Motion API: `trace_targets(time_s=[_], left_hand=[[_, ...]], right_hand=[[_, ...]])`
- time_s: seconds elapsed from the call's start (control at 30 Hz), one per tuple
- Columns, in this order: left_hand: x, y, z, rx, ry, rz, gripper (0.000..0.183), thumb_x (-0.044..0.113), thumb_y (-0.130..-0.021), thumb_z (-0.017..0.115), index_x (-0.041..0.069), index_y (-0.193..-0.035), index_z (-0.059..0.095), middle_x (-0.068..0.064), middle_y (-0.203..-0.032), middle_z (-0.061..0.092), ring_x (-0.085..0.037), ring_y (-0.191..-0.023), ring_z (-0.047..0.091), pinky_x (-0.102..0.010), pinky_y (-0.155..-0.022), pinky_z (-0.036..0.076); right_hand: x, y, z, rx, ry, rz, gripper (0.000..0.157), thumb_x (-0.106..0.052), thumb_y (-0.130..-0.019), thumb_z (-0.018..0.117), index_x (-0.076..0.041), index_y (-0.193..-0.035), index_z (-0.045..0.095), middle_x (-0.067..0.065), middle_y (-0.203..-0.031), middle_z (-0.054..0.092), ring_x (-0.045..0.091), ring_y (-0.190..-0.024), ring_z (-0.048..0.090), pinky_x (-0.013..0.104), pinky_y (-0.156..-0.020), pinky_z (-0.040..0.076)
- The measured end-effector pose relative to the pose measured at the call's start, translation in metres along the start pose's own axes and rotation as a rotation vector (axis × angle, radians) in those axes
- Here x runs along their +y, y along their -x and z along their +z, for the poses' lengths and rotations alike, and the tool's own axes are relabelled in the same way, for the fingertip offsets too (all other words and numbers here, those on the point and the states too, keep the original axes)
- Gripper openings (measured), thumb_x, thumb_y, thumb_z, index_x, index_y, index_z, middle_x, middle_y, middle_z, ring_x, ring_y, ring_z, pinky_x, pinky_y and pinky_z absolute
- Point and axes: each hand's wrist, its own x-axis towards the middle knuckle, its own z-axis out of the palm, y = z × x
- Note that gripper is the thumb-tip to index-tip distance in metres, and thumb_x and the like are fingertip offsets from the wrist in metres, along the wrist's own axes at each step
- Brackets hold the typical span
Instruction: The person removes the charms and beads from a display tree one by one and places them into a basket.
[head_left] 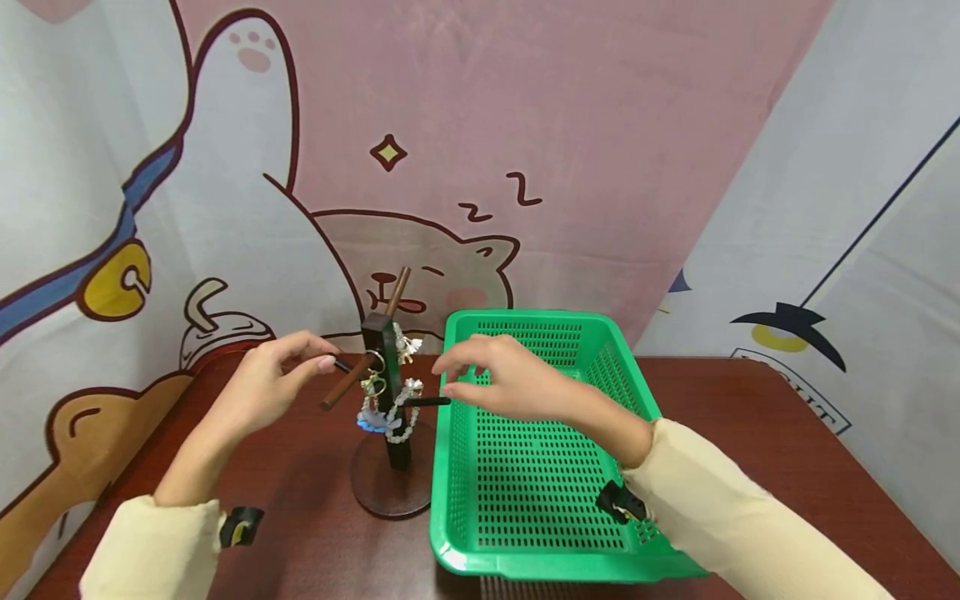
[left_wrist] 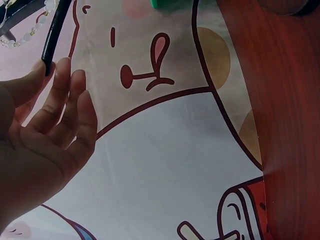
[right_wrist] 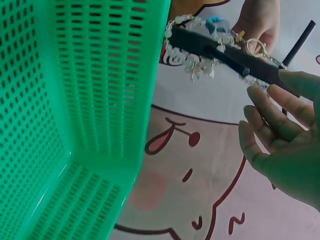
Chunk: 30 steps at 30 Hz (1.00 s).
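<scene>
A dark jewelry stand (head_left: 400, 455) with a round base stands upright on the table, short pegs sticking out of its post. Beaded bracelets (head_left: 406, 435), one with a blue piece (head_left: 371, 421), hang from it. At the left, my left hand (head_left: 267, 379) pinches the end of a black peg (left_wrist: 54, 37) between thumb and forefinger. My right hand (head_left: 510, 379) hovers over the basket's left rim, its fingers loosely bent and holding nothing. Its thumb tip is right by the end of the right-hand black peg (head_left: 429, 401). In the right wrist view, pale beads (right_wrist: 192, 65) hang close to the right fingertips.
A green perforated basket (head_left: 442, 500) stands directly to the right of the stand, its inside bare. The reddish-brown table (head_left: 315, 533) reaches back to a cartoon-print cloth (head_left: 600, 150). A brown wooden peg (head_left: 347, 385) juts toward the front left.
</scene>
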Motion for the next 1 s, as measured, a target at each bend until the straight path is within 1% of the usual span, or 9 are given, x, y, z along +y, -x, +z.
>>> trace_targets(time_s=[0.17, 0.27, 0.37, 0.5, 0.77, 1.0], left_hand=[[0.000, 0.000, -0.001, -0.006, 0.003, -0.005, 0.012, 0.017, -0.089, 0.060, 0.011, -0.098, 0.066, -0.002, -0.085, 0.067, -0.018, -0.078, 0.059, -0.033, -0.065, 0.043], [0.001, -0.001, -0.001, -0.012, 0.009, -0.012, 0.012, 0.017, -0.089, 0.060, 0.011, -0.098, 0.065, -0.002, -0.085, 0.067, -0.020, -0.080, 0.060, -0.035, -0.067, 0.042], [0.000, -0.001, -0.001, -0.019, 0.016, -0.018, 0.012, 0.017, -0.089, 0.060, 0.012, -0.098, 0.065, -0.002, -0.084, 0.067, -0.021, -0.081, 0.060, -0.036, -0.067, 0.043], [0.000, 0.000, -0.001, -0.022, 0.024, -0.023, 0.012, 0.017, -0.090, 0.060, 0.012, -0.098, 0.065, -0.002, -0.084, 0.067, -0.021, -0.081, 0.061, -0.036, -0.067, 0.043], [0.000, -0.001, -0.001, -0.024, 0.033, -0.029, 0.013, 0.019, -0.090, 0.059, 0.012, -0.099, 0.065, -0.002, -0.085, 0.067, -0.021, -0.082, 0.060, -0.036, -0.068, 0.042], [0.001, -0.001, -0.001, -0.024, 0.026, -0.037, 0.013, 0.018, -0.090, 0.059, 0.012, -0.099, 0.065, -0.002, -0.085, 0.067, -0.019, -0.080, 0.059, -0.034, -0.065, 0.043]], right_hand=[[-0.008, -0.010, 0.005, 0.012, -0.004, -0.020, 0.016, -0.012, -0.086, 0.062, -0.005, -0.100, 0.066, -0.004, -0.092, 0.066, 0.010, -0.083, 0.051, 0.027, -0.076, 0.041], [-0.012, -0.015, 0.008, 0.023, -0.016, -0.024, 0.017, -0.011, -0.086, 0.062, -0.005, -0.100, 0.066, -0.004, -0.090, 0.066, 0.009, -0.082, 0.051, 0.028, -0.075, 0.041], [-0.015, -0.020, 0.011, 0.031, -0.029, -0.024, 0.016, -0.010, -0.086, 0.062, -0.004, -0.100, 0.066, -0.004, -0.087, 0.066, 0.007, -0.080, 0.053, 0.025, -0.072, 0.042], [-0.018, -0.026, 0.016, 0.045, -0.043, -0.013, 0.016, -0.009, -0.086, 0.062, -0.004, -0.101, 0.065, -0.003, -0.085, 0.065, 0.006, -0.079, 0.056, 0.019, -0.067, 0.043], [-0.024, -0.031, 0.018, 0.063, -0.119, 0.043, 0.020, -0.009, -0.086, 0.062, -0.003, -0.106, 0.062, -0.001, -0.086, 0.065, 0.006, -0.078, 0.057, 0.020, -0.063, 0.045], [-0.028, -0.035, 0.022, 0.091, -0.153, 0.050, 0.018, -0.006, -0.085, 0.063, -0.002, -0.103, 0.063, 0.001, -0.083, 0.065, 0.005, -0.071, 0.058, 0.021, -0.063, 0.046]])
